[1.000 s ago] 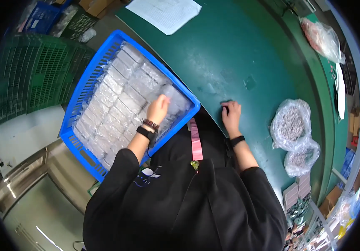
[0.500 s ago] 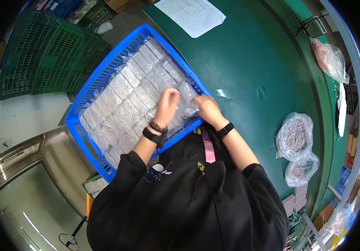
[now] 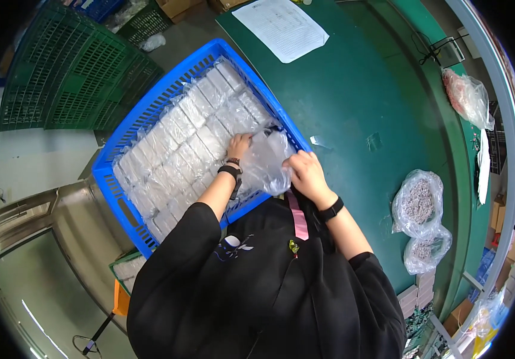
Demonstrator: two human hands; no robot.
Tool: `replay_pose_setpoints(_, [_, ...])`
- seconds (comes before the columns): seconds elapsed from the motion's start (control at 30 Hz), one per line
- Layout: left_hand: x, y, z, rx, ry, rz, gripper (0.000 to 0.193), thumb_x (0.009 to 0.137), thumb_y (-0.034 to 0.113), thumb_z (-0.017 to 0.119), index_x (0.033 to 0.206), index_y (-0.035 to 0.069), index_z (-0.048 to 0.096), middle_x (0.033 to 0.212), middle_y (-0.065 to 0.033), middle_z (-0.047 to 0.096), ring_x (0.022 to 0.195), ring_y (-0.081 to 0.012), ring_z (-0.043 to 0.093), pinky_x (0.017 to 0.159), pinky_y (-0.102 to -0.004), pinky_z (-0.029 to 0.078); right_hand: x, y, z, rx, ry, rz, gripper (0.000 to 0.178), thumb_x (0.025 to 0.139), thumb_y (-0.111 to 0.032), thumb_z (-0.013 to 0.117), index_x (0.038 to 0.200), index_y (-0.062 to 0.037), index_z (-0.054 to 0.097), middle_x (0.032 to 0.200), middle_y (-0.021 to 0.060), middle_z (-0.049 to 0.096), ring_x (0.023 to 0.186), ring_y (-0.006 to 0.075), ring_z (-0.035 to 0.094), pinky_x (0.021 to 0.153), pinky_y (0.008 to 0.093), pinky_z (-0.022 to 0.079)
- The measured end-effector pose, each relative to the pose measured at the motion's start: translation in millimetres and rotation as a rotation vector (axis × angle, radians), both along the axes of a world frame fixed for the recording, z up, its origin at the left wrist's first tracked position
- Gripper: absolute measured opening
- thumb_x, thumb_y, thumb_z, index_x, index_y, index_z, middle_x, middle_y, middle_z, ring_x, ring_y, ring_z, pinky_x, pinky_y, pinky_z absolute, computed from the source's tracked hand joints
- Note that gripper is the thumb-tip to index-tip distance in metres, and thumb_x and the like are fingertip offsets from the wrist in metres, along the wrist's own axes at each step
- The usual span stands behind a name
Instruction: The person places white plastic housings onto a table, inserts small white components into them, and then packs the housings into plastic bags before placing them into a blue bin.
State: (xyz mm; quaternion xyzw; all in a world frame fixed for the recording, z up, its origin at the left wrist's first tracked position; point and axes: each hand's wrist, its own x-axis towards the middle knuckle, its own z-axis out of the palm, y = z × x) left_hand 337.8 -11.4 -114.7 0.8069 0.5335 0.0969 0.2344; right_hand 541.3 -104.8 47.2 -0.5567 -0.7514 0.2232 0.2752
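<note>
Between left hand and right hand lies plastic bag; right pinches it; left's grip unclear.

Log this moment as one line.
right hand: pinching clear plastic film | left hand: over wrapped blocks in blue crate | paper sheet: on green table

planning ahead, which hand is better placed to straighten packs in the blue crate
Probably the left hand: it's inside the crate by the wrapped packs, while the right hand seems to pinch clear plastic.
</note>
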Motion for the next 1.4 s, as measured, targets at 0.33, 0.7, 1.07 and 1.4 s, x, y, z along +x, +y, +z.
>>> replay_pose_setpoints(0.33, [0.0, -20.9, 40.2, -0.010, 0.002, 0.154, 0.047, 0.070, 0.024, 0.063, 0.113, 0.011, 0.049, 0.108, -0.0087, 0.050, 0.102, -0.0311, 0.044, 0.086, -0.0395, 0.037, 18.4, -30.4, 49.9, 0.337, 0.687, -0.455, 0.008, 0.072, -0.006, 0.056, 0.077, -0.0034, 0.050, 0.077, 0.0105, 0.053, 0.080, 0.0205, 0.052, 0.078, 0.0335, 0.042])
replay_pose_setpoints(0.7, [-24.0, -9.9, -1.5, -0.147, -0.145, -0.040, 0.044, 0.075, 0.031, 0.059, 0.110, 0.006, 0.050, 0.101, -0.0177, 0.055, 0.098, -0.0315, 0.050, 0.085, -0.0379, 0.040, 41.6, -89.9, 88.3, 0.303, 0.789, -0.854, 0.016, 0.084, -0.006, 0.051, 0.098, 0.0026, 0.050, 0.089, 0.0048, 0.055, 0.077, 0.0092, 0.051, 0.070, 0.0209, 0.041])
replay_pose_setpoints(1.07, [-20.7, -16.6, 8.8, 0.024, 0.116, -0.096, 0.027, 0.084, 0.031, 0.046, 0.095, 0.007, 0.051, 0.087, -0.0181, 0.057, 0.084, -0.0332, 0.055, 0.069, -0.0420, 0.045, 45.3, -143.8, 72.4, 0.059, 0.483, -0.893, 0.018, 0.081, -0.007, 0.057, 0.096, 0.0007, 0.051, 0.086, 0.0018, 0.055, 0.072, 0.0099, 0.050, 0.067, 0.0203, 0.040])
replay_pose_setpoints(1.4, [16.0, -71.9, 55.0, -0.422, -0.382, -0.296, 0.019, 0.083, 0.026, 0.048, 0.078, 0.007, 0.050, 0.063, -0.0141, 0.055, 0.062, -0.0346, 0.055, 0.053, -0.0417, 0.041, 45.2, -119.4, 52.1, -0.023, 0.002, -0.453, 0.020, 0.072, -0.001, 0.058, 0.090, 0.0005, 0.050, 0.079, 0.0134, 0.057, 0.064, 0.0229, 0.058, 0.056, 0.0293, 0.044])
